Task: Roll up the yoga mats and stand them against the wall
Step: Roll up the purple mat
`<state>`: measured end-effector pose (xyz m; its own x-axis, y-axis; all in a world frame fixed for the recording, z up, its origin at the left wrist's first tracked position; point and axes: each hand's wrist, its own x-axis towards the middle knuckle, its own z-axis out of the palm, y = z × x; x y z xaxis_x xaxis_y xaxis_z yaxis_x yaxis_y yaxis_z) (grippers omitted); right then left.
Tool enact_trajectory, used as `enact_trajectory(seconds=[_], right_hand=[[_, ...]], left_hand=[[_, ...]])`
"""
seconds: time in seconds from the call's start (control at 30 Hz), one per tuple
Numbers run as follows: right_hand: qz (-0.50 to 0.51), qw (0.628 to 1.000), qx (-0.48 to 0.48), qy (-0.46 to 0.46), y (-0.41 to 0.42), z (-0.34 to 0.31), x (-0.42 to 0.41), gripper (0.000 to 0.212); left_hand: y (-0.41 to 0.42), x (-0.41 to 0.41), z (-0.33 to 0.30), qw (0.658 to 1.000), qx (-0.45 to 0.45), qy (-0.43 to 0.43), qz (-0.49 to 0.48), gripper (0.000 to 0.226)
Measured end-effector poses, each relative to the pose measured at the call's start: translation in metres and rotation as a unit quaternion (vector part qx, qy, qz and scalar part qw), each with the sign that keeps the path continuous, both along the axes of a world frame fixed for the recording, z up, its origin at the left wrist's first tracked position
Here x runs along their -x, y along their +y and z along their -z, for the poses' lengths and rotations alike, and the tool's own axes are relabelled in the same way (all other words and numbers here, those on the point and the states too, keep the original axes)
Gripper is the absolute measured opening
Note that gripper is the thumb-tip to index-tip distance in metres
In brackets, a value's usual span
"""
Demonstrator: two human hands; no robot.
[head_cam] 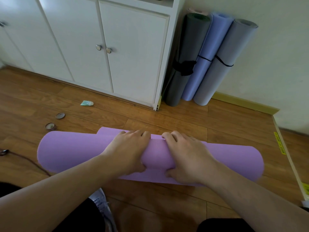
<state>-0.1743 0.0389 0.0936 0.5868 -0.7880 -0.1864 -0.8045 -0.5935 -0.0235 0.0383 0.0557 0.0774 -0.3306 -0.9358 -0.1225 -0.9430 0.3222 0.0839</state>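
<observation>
Head camera is showing the wooden floor [167,118], where the purple mat [70,153] is lying nearly rolled, well short of three rolled mats [205,64] leaning at the wall. Left hand [128,151] and right hand [187,158] are clamping its middle, side by side, keeping it tight. Yellow floor labels are unreadable.

A wooden plank floor [158,118] runs from near to far, its boards a warm brown in soft, even light. At the far left stands a white cabinet [133,52] with panelled doors and two round metal knobs [103,49] set side by side. To the right rises a plain cream wall [275,56], edged along the floor by a yellowish skirting board [242,102].
</observation>
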Motion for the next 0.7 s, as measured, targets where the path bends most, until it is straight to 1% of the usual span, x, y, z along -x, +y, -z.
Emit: enact_trajectory(seconds=[0.03,0.07,0.13,0.2,0.27,0.33,0.37,0.47,0.53,0.57,0.6,0.7], right_hand=[[0.0,1.0,0.006,0.013,0.0,0.001,0.0,0.106],[-0.001,1.0,0.013,0.019,0.0,0.002,-0.001,0.105],[-0.006,1.0,0.024,0.011,-0.001,0.005,-0.002,0.09],[-0.004,1.0,0.02,-0.007,-0.002,0.002,-0.002,0.074],[0.009,1.0,0.002,-0.014,-0.003,-0.002,-0.002,0.07],[0.014,1.0,-0.005,-0.014,-0.003,-0.004,-0.001,0.071],[0.011,1.0,-0.002,-0.013,-0.004,-0.004,-0.001,0.074],[0.001,1.0,0.009,-0.01,-0.003,-0.003,0.0,0.091],[0.0,1.0,0.012,0.009,-0.002,-0.003,0.001,0.105],[0.0,1.0,0.014,0.016,-0.001,-0.002,0.0,0.106],[-0.001,1.0,0.013,0.016,-0.001,-0.001,0.0,0.103],[0.001,1.0,0.006,-0.004,-0.004,0.0,-0.001,0.082]], left_hand=[[0.0,0.0,-0.002,1.0,-0.012,0.012,-0.007,0.07],[0.0,0.0,-0.003,1.0,-0.019,0.019,-0.012,0.069],[0.001,-0.001,-0.002,1.0,-0.018,0.024,-0.006,0.068],[0.002,-0.003,0.003,1.0,-0.002,0.018,0.01,0.073],[0.003,-0.004,0.009,0.999,0.026,-0.006,0.027,0.081],[0.002,-0.002,0.009,0.999,0.035,-0.022,0.028,0.086],[0.001,-0.001,0.008,0.999,0.033,-0.016,0.023,0.085],[-0.002,0.0,0.001,1.0,0.006,0.024,-0.001,0.076],[-0.003,-0.001,-0.006,0.999,-0.015,0.041,-0.015,0.075],[-0.003,-0.001,-0.007,0.999,-0.024,0.042,-0.015,0.075],[-0.004,-0.001,-0.008,0.999,-0.032,0.038,-0.013,0.075],[-0.001,-0.002,-0.004,0.999,-0.028,0.022,0.005,0.076]])
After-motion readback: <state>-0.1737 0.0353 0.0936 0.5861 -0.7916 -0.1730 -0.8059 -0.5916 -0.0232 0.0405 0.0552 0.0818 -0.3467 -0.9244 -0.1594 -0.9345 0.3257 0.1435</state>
